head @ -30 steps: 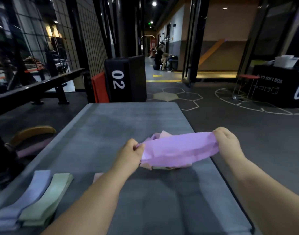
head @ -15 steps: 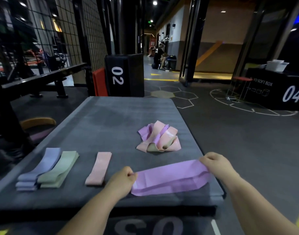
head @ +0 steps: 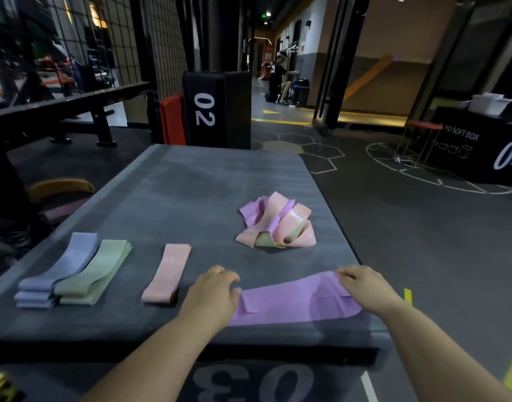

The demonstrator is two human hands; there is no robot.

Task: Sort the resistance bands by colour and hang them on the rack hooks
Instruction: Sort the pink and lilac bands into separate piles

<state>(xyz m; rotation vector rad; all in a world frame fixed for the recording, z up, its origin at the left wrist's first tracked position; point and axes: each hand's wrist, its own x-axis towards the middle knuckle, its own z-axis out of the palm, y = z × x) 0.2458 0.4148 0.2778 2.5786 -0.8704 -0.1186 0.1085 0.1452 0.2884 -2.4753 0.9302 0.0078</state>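
Note:
A purple resistance band [head: 295,300] lies flat near the front right edge of the grey mat [head: 191,198]. My left hand [head: 212,294] rests on its left end and my right hand [head: 365,288] on its right end, fingers laid over the band. To the left lie a pink band [head: 167,272], a stack of green bands [head: 95,272] and a stack of blue-lilac bands [head: 57,268], each flattened. A tangled heap of pink, purple and green bands [head: 276,224] sits further back on the mat. No rack with hooks is visible.
The mat tops a black soft box marked 03 [head: 249,384]. A black box marked 02 [head: 217,108] stands behind it, another marked 04 [head: 480,146] at the right. A black bench [head: 60,108] and wire grid fill the left. A person sits far down the corridor.
Both hands carried the purple band from above the heap down to the mat's front edge and laid it flat. The view tilted down.

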